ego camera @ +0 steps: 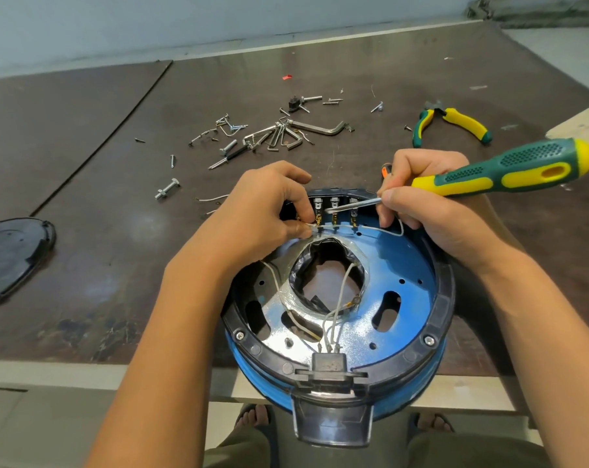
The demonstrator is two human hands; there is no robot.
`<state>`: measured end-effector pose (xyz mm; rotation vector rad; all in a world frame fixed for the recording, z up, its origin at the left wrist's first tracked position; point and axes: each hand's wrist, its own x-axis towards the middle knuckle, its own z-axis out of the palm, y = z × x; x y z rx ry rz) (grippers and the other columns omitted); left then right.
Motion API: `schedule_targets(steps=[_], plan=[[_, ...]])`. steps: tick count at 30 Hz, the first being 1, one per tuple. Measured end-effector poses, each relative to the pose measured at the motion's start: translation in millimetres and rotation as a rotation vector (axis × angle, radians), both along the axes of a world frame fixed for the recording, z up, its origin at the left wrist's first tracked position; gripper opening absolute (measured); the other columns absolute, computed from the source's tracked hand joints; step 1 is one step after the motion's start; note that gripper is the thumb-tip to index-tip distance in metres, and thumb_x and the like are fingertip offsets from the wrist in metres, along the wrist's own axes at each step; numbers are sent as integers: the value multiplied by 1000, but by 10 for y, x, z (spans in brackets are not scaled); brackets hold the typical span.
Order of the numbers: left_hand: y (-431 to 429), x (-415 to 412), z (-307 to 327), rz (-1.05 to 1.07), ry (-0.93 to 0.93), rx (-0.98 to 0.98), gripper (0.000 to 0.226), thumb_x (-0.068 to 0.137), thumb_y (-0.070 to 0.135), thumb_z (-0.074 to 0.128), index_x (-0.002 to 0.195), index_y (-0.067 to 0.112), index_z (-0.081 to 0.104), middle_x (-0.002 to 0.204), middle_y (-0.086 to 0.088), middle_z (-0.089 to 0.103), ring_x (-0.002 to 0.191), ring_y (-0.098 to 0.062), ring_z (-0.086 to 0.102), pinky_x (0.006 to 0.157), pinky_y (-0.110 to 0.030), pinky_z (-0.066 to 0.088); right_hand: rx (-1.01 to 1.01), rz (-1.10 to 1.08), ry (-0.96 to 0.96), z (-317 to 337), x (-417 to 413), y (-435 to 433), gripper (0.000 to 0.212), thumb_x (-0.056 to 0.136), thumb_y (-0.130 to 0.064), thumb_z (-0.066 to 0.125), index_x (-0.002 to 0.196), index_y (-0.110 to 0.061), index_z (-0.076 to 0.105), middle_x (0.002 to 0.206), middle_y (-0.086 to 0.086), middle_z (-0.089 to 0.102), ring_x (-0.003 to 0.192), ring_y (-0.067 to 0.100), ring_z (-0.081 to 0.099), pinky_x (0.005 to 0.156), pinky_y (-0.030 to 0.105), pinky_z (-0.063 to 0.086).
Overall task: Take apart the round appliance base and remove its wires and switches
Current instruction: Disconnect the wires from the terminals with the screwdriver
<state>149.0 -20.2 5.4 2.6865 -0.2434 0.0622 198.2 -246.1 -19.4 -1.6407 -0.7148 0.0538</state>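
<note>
At the near edge of the table (117,265), overhanging toward the person's lap, the round appliance base (411,265) lay open side up, with its clear tab (333,423) pointing at the person and its row of switches (335,206) on the far side. A black socket (328,364) sat on the near rim, and thin white wires (332,327) rose from it across the central hole; any marking on it was too blurred to read. The left hand (252,214) pinched one of the wires at the leftmost switch terminal. The right hand (435,211) gripped a green-and-yellow screwdriver (509,170), its long axis running right to left and its tip pointing left at the switches. Beyond lay loose screws (166,190), hex keys (286,133) and pliers (451,125); a black cover (12,251) lay far left.
</note>
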Motion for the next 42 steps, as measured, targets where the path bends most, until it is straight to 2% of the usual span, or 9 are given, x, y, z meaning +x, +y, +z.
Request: schedule_targets(steps=[7, 13, 16, 20, 25, 31, 33, 37, 42], plan=[[-21, -32, 11, 97, -105, -28, 44, 65, 26, 91, 90, 24, 55, 105, 5, 55, 95, -15, 53, 85, -33, 48, -141, -32, -127, 75, -14, -9, 21, 81, 7, 72, 69, -10, 69, 69, 0, 70, 71, 12, 65, 65, 25, 52], [-28, -33, 12, 207, -97, 89, 37, 64, 47, 88, 68, 19, 66, 78, 6, 62, 74, -15, 56, 72, -35, 50, -244, -9, -208, 151, -62, 34, 17, 81, 1, 78, 77, -14, 75, 78, -3, 71, 83, 6, 65, 75, 33, 55], [-19, -36, 20, 201, -52, 84, 33, 68, 46, 86, 66, 17, 70, 81, -1, 71, 88, -17, 65, 79, -37, 53, -377, 17, -278, 170, -69, 59, 15, 84, -9, 81, 83, -24, 77, 88, -5, 71, 89, 8, 66, 83, 41, 56], [23, -62, 14, 172, -46, 57, 19, 75, 35, 84, 75, 17, 77, 91, -1, 74, 98, -16, 66, 87, -38, 52, -238, 4, -259, 155, -111, 106, 10, 78, -18, 79, 81, -28, 75, 90, 8, 73, 82, 24, 70, 77, 50, 58], [50, -76, -29, 157, -76, 29, 7, 78, 26, 83, 77, 20, 80, 113, 5, 70, 104, -14, 61, 84, -23, 42, -264, 28, -204, 150, -76, 110, 8, 83, -24, 72, 85, -18, 77, 82, 5, 77, 78, 28, 73, 72, 56, 58], [79, -65, -45, 154, -48, -4, 4, 79, 23, 82, 77, 22, 79, 120, 6, 67, 107, -13, 59, 86, -23, 40, -262, 50, -204, 179, -93, 133, 12, 82, -23, 70, 83, -12, 75, 81, 9, 76, 79, 32, 72, 72, 58, 57], [76, -62, -49, 148, -48, -3, 4, 79, 23, 82, 77, 21, 79, 119, 7, 66, 105, -13, 60, 87, -24, 43, -241, 55, -181, 196, -97, 141, 14, 83, -20, 69, 84, -6, 73, 80, 11, 76, 78, 32, 72, 71, 56, 58], [76, -48, -49, 142, -47, 3, 5, 78, 23, 83, 77, 20, 79, 116, 8, 67, 103, -13, 60, 86, -23, 42, -201, 33, -95, 202, -107, 161, 8, 90, -5, 73, 82, -4, 71, 79, 6, 78, 75, 16, 74, 68, 31, 57], [75, -43, -37, 138, -46, -7, 7, 78, 26, 83, 76, 20, 79, 117, 9, 67, 104, -13, 61, 88, -24, 43, -214, -50, -28, 203, -123, 216, 13, 88, -5, 74, 76, -7, 71, 78, 9, 77, 80, 28, 73, 78, 42, 58]])
